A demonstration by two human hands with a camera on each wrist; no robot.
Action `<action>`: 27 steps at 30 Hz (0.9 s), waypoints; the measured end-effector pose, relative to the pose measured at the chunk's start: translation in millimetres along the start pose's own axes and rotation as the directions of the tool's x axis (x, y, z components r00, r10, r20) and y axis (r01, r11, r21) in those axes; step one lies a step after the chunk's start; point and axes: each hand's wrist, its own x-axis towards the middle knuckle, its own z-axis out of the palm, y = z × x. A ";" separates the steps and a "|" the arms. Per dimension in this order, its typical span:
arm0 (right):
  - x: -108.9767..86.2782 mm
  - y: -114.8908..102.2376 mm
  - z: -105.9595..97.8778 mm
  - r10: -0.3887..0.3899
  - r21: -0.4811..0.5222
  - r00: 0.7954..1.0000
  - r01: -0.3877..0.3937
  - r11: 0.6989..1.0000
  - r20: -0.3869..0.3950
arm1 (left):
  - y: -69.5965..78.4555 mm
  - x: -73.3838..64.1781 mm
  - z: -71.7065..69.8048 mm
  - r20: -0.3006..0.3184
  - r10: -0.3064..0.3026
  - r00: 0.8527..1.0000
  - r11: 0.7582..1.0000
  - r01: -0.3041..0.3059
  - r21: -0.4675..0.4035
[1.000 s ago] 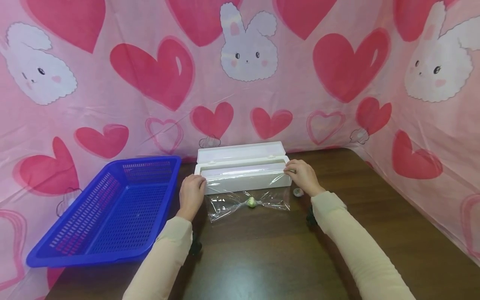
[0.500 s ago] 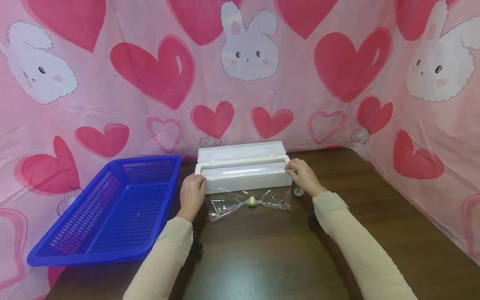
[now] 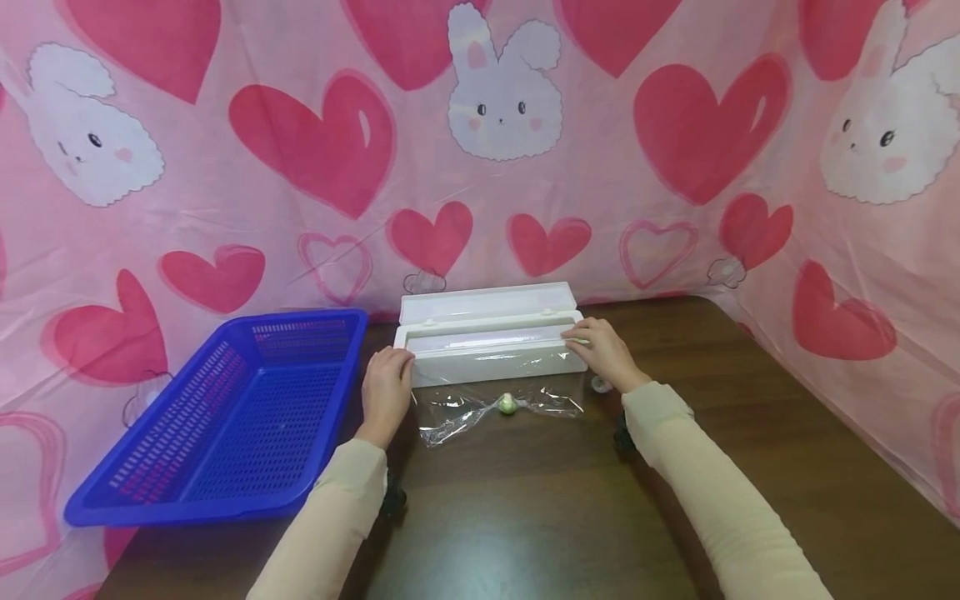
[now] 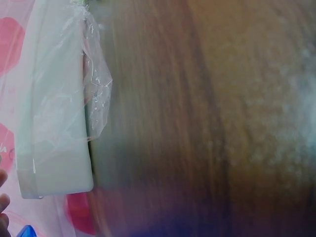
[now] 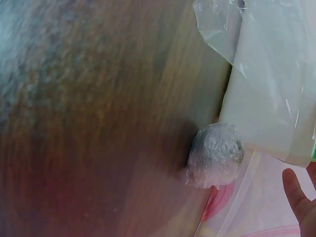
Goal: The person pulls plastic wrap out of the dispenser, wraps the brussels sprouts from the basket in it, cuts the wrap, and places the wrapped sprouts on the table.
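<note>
A long white cling film dispenser [image 3: 495,364] lies with its lid [image 3: 487,304] raised behind it. Clear film [image 3: 457,408] spills over its front onto the table, gathered around a small round pale-green vegetable [image 3: 507,403]. My left hand [image 3: 386,392] grips the dispenser's left front corner, thumb side toward the film. At the right end, my right hand [image 3: 606,354] pinches a small slide cutter on the front rim; its green part [image 5: 314,151] shows at the edge of the right wrist view, mostly hidden by the fingers. Below that hand sits a film-wrapped ball [image 5: 216,155].
A large blue plastic basket [image 3: 307,492] stands on the left, its rim close to the left forearm. A pink curtain with hearts and rabbits [image 3: 427,167] hangs right behind the dispenser. The brown wooden table [image 3: 525,508] spreads in front.
My right fingertips have shifted a little left along the dispenser's front rim. The left hand stays at its corner, and the head view has turned slightly.
</note>
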 end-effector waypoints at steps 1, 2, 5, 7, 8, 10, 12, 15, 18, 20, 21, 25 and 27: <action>0.1 0.1 0.1 0.004 0.001 1.000 -0.004 1.000 -0.001 | 0.5 0.0 -0.1 0.000 -0.002 1.000 1.000 0.002 -0.003; 0.1 0.2 0.2 0.007 -0.001 1.000 -0.007 1.000 -0.001 | 0.8 0.0 -0.1 0.000 -0.005 1.000 1.000 0.005 -0.004; 0.5 0.2 0.4 0.007 -0.005 1.000 -0.007 1.000 -0.009 | 1.2 -0.2 0.6 0.003 -0.009 1.000 1.000 0.009 -0.009; 0.3 0.3 0.4 -0.001 -0.013 1.000 0.001 1.000 -0.019 | 1.4 -0.6 1.2 0.005 -0.012 1.000 1.000 0.012 -0.008; 0.1 0.4 0.4 -0.008 -0.019 1.000 0.007 1.000 -0.024 | 1.5 -0.8 1.4 0.007 -0.014 1.000 1.000 0.014 -0.008; -0.7 0.5 0.0 -0.019 -0.024 0.999 0.019 1.000 -0.035 | 2.3 -1.4 1.6 0.011 -0.015 1.000 1.000 0.015 -0.009; -1.9 0.3 -0.9 -0.037 -0.020 0.998 0.036 0.999 -0.051 | 2.9 -2.0 1.6 0.013 -0.016 1.000 1.000 0.016 -0.008; -3.0 0.3 -2.5 -0.077 -0.021 0.994 0.075 0.997 -0.075 | 3.7 -3.5 1.3 0.012 -0.031 0.999 0.999 0.031 0.011; -4.0 -0.3 -4.3 -0.112 -0.023 0.990 0.110 0.994 -0.089 | 4.4 -6.0 1.0 0.014 -0.060 0.998 0.998 0.060 0.033; -5.3 -1.3 -5.8 -0.102 -0.013 0.991 0.101 0.995 -0.082 | 5.7 -7.9 0.2 0.020 -0.086 0.996 0.996 0.085 0.030; -6.2 -1.9 -6.6 -0.094 -0.006 0.993 0.094 0.996 -0.074 | 6.1 -8.7 0.1 0.025 -0.097 0.995 0.995 0.097 0.021; -10.9 -4.5 -10.2 -0.040 0.048 0.999 0.042 0.998 -0.029 | 9.6 -11.7 -1.7 0.043 -0.147 0.988 0.987 0.149 -0.059; -13.5 -5.9 -12.2 -0.035 0.082 0.999 0.035 0.996 -0.010 | 11.8 -13.6 -2.5 0.056 -0.158 0.986 0.980 0.163 -0.112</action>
